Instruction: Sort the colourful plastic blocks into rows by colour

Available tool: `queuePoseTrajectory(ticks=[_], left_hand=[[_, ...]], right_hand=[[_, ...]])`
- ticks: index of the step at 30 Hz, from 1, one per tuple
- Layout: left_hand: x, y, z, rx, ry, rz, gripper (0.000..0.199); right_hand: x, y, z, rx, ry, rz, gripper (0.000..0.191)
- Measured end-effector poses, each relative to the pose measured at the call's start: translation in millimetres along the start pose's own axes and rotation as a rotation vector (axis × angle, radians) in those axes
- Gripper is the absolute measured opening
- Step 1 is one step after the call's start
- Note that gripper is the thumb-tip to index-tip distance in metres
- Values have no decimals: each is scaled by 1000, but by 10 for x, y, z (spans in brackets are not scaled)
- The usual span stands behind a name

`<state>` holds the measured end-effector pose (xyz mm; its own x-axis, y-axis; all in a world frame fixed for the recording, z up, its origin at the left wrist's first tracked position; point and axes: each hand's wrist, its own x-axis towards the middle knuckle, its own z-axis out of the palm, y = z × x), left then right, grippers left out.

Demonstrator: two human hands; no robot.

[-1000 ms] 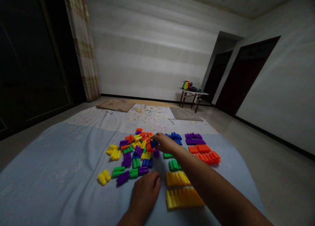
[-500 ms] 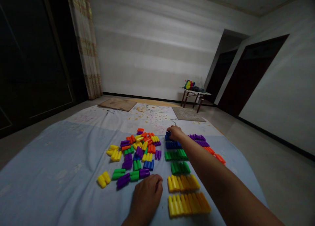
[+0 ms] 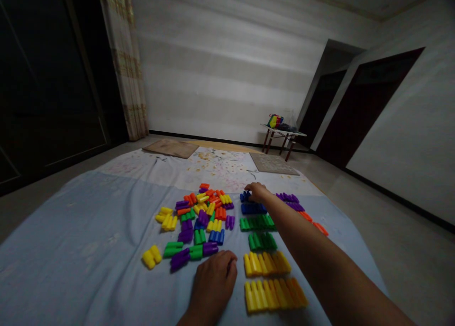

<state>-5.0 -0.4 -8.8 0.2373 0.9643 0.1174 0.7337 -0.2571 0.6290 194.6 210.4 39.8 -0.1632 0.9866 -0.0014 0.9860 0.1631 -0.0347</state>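
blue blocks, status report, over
Right hand at far blue row, grip unclear. Left hand rests on sheet, fingers curled. Right forearm partly covers orange rows.

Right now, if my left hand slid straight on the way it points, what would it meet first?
Probably the purple block just beyond the knuckles of your left hand. The gap looks small, but depth is unclear in this single view.

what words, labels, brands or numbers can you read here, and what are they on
No readable text anywhere.
Plastic pieces, such as the yellow row: no lettering visible.
Colourful item on the far table: too small and dim to tell whether it bears any print.
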Motion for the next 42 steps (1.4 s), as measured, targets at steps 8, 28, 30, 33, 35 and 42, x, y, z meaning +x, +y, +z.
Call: queuePoseTrajectory(ticks=[8, 28, 30, 33, 35, 42], left_hand=[[2, 14, -21, 3, -9, -4, 23], [-1, 5, -18, 22, 15, 20, 21], [-5, 2, -20, 10, 13, 16, 22], [-9, 7, -29, 7, 7, 7, 22], [-6, 8, -30, 6, 3, 8, 22], [22, -16, 2, 19, 7, -3, 22]], right_hand=[[-206, 50, -176, 139, 179, -40, 37], [-556, -107, 49, 113, 168, -108, 41], [-510, -118, 73, 108, 145, -94, 42], [-468, -63, 71, 113, 136, -38, 44], [-462, 16, 53, 120, 154, 29, 45], [-494, 274, 89, 118, 159, 233, 43]])
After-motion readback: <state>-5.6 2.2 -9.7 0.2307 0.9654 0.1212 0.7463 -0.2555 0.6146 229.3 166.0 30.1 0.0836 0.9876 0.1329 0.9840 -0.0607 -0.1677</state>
